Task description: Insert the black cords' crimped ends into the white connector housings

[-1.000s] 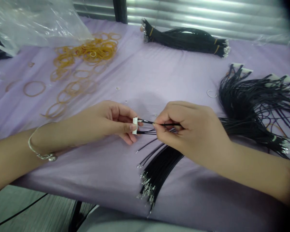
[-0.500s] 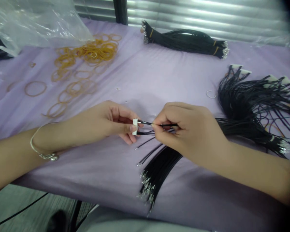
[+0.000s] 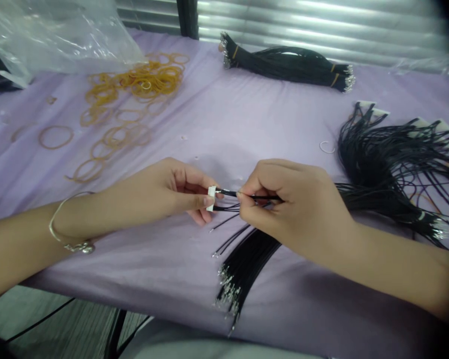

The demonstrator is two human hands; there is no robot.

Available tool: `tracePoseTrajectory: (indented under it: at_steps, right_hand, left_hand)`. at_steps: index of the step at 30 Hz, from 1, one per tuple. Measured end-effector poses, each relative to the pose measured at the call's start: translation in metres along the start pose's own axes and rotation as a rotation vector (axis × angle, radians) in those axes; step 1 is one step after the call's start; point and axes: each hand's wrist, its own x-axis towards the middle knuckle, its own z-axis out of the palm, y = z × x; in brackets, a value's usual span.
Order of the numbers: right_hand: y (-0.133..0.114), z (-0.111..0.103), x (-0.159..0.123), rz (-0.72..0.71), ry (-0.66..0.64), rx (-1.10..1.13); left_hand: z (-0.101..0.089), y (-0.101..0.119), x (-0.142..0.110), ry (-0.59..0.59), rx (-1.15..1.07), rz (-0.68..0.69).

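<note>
My left hand pinches a small white connector between thumb and fingers, just above the lilac table cover. My right hand is closed in a pinch on a thin black wire whose tip sits at the connector's face. A couple of other black wires trail from the connector below it. Under my right hand lies a loose bundle of black wires with metal-tipped ends fanning toward the table's front edge.
Yellow rubber bands are scattered at the back left beside a clear plastic bag. A banded bundle of black wires lies at the back. A big tangle of black wires with white connectors fills the right side.
Both hands stay almost still. The right hand's pinch has eased slightly to the right along the wire, and the view has shifted down a touch.
</note>
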Motion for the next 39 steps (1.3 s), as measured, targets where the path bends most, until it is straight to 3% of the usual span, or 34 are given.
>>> tracePoseTrajectory:
  at_steps: [15,27,39]
  right_hand:
    - [0.0006,-0.0033,-0.0016,-0.117,-0.042,-0.024]
    - [0.0053,0.0015,-0.0084,-0.254,0.027,-0.162]
    - [0.0082,0.0065,-0.0091,-0.269,0.048,-0.115]
  left_hand:
    - [-0.0005,-0.0009,0.0011,-0.01,0.008,-0.018]
    - [-0.002,-0.002,-0.0004,-0.018,-0.011,-0.008]
    - [-0.0042,-0.0035,-0.0006,-0.042,-0.025,0.033]
